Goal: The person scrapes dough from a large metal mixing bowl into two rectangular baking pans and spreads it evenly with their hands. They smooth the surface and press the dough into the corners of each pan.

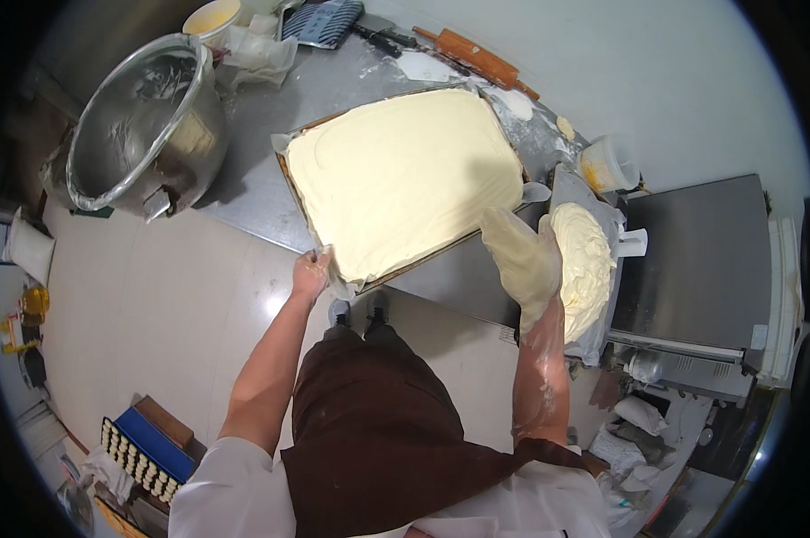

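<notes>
A lined baking tray of smooth, pale yellow batter [405,181] lies on the steel table, its near left corner past the table edge. My left hand [311,272] grips the liner paper [341,286] at that corner. My right hand [529,259], in a batter-smeared clear plastic glove, is raised beside the tray's near right corner; its fingers look extended and nothing shows in it, though the palm side is partly hidden. Just right of it, a heap of pale batter [583,269] sits on a second lined tray, with a white plastic handle [632,243] at its right side.
A large steel mixing bowl [206,144] stands at the left of the steel table [257,195]. Along the back lie a wooden rolling pin [475,57], knives [377,40] and white powder. A plastic tub [607,163] stands at the back right, beside a steel appliance [694,262].
</notes>
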`<state>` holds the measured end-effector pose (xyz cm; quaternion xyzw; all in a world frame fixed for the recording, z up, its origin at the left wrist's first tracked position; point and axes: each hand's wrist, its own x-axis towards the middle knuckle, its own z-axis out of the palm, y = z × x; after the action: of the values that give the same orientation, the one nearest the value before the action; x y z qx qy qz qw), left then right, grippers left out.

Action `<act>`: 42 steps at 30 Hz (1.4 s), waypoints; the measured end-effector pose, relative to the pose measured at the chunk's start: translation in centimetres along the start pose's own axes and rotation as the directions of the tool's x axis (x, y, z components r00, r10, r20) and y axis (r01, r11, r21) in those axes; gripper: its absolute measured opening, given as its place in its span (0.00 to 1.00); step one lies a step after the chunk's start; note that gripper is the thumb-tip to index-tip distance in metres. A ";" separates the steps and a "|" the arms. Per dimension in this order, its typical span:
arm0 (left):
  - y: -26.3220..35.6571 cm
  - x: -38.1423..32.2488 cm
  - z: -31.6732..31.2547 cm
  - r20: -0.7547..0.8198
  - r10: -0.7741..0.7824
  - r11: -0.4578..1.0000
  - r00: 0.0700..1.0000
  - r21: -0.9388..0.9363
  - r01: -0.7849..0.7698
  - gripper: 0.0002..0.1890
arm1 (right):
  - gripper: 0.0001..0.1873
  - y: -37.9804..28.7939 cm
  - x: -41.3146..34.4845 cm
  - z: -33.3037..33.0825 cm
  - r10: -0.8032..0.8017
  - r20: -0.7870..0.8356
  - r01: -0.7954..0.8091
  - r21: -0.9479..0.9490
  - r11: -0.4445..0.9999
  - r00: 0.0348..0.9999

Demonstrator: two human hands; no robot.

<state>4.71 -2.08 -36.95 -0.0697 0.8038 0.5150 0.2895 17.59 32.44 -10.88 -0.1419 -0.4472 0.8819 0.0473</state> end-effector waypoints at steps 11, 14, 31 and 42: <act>-4.2 -5.3 -4.2 -0.284 0.229 0.947 0.931 0.287 -0.146 0.21 | 0.36 -3.7 -3.1 -7.9 -0.184 -0.193 0.153 -0.164 0.974 0.964; -8.8 -11.7 -3.8 -0.399 0.203 0.964 0.894 0.243 -0.110 0.20 | 0.38 -6.5 -4.9 -8.2 -0.066 -0.395 0.138 0.156 0.978 0.916; -5.1 -15.3 13.0 -0.336 -0.410 0.518 0.848 -0.851 -0.088 0.26 | 0.47 -22.4 -20.2 -26.7 -0.253 -0.485 0.325 0.069 0.943 0.837; -1.5 -9.1 15.5 -0.219 -0.302 0.572 0.928 -0.820 -0.008 0.34 | 0.16 -28.1 -27.3 -33.4 -0.682 -0.212 0.218 -0.845 0.487 0.700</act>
<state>18.86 9.00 -37.90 -0.3481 0.5083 0.7774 0.1270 52.28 69.37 -1.37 -0.2537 -0.7668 0.4797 0.3428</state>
